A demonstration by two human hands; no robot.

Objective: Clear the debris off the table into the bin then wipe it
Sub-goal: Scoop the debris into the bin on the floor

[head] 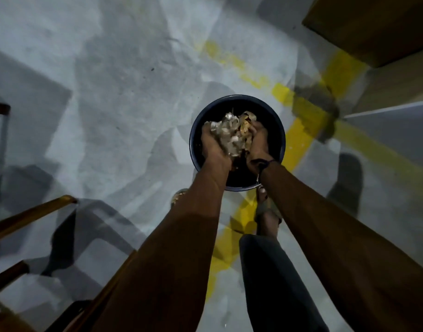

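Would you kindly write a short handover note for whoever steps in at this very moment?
Left hand and right hand: cupped together, holding a heap of debris between them.
Position: both directly above the open dark bin on the floor.
Done: this load has been carried to the bin.
Left: let it drop in, check the table (out of view) for more, then wipe it.

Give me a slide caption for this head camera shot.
Both hands hold crumpled debris over the dark round bin on the floor.
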